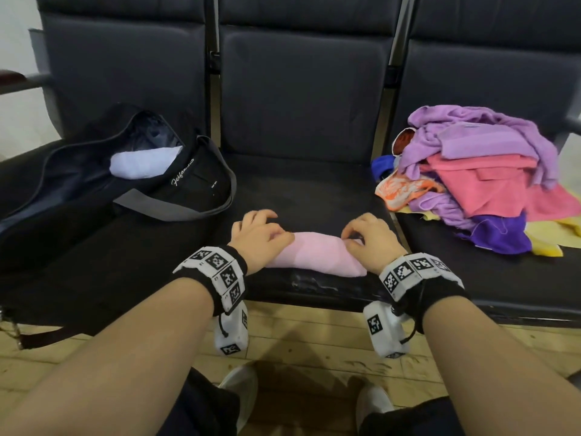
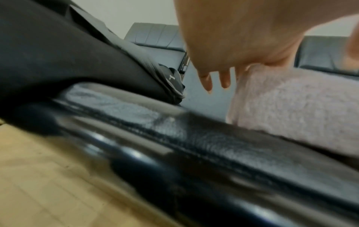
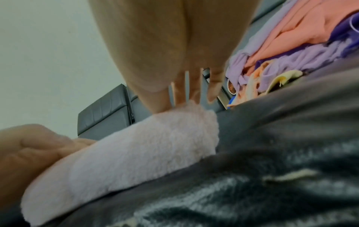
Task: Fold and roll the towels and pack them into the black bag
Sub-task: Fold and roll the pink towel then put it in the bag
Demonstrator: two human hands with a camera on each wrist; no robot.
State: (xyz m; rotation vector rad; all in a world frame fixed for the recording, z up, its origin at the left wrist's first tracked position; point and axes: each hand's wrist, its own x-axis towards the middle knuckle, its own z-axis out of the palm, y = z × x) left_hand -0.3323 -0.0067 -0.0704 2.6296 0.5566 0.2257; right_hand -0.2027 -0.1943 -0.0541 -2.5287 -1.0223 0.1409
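A rolled pale pink towel lies crosswise near the front edge of the middle seat. My left hand curls over its left end. My right hand holds its right end, thumb in front and fingers behind the roll. The black bag lies unzipped on the left seat, with a rolled white towel inside it.
A loose pile of towels in purple, coral, orange, blue and yellow covers the right seat. The bag's grey strap trails toward the middle seat. Seat backs stand behind, and wooden floor lies below the seat's front edge.
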